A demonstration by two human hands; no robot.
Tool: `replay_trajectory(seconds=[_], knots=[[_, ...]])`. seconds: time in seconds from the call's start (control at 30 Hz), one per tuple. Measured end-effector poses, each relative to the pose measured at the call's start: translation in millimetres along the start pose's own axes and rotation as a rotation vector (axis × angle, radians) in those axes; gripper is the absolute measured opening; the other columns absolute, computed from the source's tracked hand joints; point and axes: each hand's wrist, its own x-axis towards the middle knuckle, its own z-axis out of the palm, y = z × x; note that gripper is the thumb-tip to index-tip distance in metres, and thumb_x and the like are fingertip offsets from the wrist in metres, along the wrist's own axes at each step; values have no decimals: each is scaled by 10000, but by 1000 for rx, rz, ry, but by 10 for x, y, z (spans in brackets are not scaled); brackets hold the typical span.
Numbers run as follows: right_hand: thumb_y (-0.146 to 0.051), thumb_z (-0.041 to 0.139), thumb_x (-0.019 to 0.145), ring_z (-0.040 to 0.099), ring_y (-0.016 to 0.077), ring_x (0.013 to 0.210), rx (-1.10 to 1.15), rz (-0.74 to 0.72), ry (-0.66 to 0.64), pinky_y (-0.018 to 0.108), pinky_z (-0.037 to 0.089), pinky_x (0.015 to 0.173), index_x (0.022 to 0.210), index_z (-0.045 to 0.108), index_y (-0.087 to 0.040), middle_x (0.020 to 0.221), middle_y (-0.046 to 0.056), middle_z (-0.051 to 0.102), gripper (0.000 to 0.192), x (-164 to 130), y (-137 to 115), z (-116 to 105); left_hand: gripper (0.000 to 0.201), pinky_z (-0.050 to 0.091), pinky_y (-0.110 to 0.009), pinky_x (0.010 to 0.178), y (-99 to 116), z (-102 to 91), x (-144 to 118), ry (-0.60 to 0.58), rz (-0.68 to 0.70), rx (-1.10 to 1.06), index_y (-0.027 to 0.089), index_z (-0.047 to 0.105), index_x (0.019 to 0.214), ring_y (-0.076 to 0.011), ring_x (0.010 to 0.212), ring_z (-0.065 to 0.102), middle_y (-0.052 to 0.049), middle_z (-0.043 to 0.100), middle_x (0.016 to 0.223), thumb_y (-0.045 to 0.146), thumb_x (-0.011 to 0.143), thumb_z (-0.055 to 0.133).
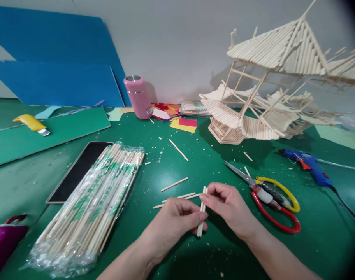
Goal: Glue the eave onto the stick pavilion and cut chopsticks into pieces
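Both my left hand (171, 221) and right hand (228, 206) pinch short pale wooden sticks (201, 212) upright, near centre. Left lies a plastic-wrapped bundle of chopsticks (90, 206); right, red-and-yellow-handled scissors (271, 196); far right, a pale stick-built pavilion model (276, 85).

Short pale stick pieces (202, 212) (paired, upright) above green mat

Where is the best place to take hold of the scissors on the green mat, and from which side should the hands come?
Probably at the handle loops. The scissors lie flat, just right of the right hand, with the red and yellow loops toward the person and the pointed blades aimed away to the upper left. Coming from the near right side reaches the loops first and avoids the tips.
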Motion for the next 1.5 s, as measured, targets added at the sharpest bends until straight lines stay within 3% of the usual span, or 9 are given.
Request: replay_trajectory(seconds=[0.17,0.4,0.73,0.97,1.2,1.5], knots=[[-328,596,744,218,51,432,88,8,100,198,171,394,573,438,-168,470,-93,289,282,35,42,-36,228,382,-204,527,-34,17,-2,-13,-43,-53,74,649,707,-77,492,502,-55,636,595,292,725,587],[-349,601,730,232,60,444,50,-31,151,207,173,399,580,464,-172,489,-82,302,270,55,60,-62,263,398,-215,538,-62,7,22,-52,-30,-181,68,637,748,-83,484,520,-75,644,603,297,783,512],[-343,589,737,240,61,449,-29,-69,154,199,188,401,574,455,-173,495,-82,307,271,47,32,-52,230,405,-232,573,-62,21,-1,-47,-24,-123,66,634,752,-93,517,525,-81,647,632,275,760,539],[-315,567,753,372,75,468,-142,-139,131,195,307,438,594,466,-177,510,-57,416,233,-7,-48,-20,254,392,-244,629,22,55,-30,-28,88,124,87,645,682,-120,616,519,-62,622,667,313,750,553],[-296,562,759,453,89,461,-188,-156,109,202,348,446,630,483,-185,513,-49,477,188,-56,-39,22,197,369,-206,591,10,73,-14,47,230,139,140,670,782,-109,615,466,-5,567,642,299,747,558],[-289,550,767,375,84,482,-330,-258,138,204,308,441,616,504,-179,553,-42,427,193,-81,-41,45,206,351,-211,576,-18,69,-3,98,293,180,134,662,741,-113,604,445,-7,562,625,305,754,548]])
